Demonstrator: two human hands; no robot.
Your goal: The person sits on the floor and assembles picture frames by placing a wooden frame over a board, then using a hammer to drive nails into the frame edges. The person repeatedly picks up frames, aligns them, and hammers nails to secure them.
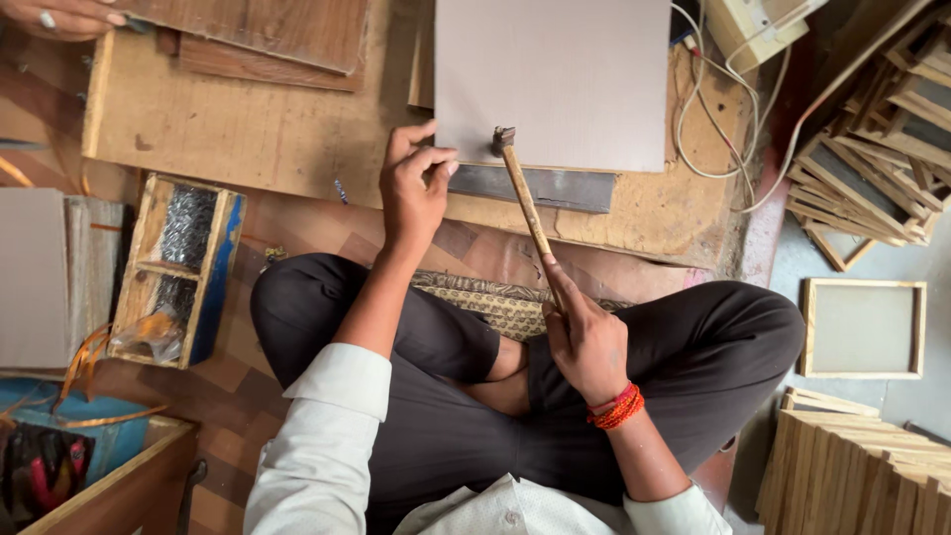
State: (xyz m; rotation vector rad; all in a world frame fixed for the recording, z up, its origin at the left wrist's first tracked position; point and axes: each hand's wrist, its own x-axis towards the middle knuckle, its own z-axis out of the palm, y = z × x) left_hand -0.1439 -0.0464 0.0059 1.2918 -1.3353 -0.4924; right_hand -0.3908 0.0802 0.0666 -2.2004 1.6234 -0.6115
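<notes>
Right hand [586,347] grips the hammer [525,203], head pointing away up-left; left hand [416,183] pinches closed at the grey board [555,79] edge

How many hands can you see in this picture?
3. The person's left hand presses on the edge of the grey board. The right hand grips the hammer by its wooden handle. Another person's hand shows at the top left corner, partly cut off.

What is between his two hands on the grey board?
The hammer's head rests on the grey board between the left hand and right hand, in the head view.
</notes>
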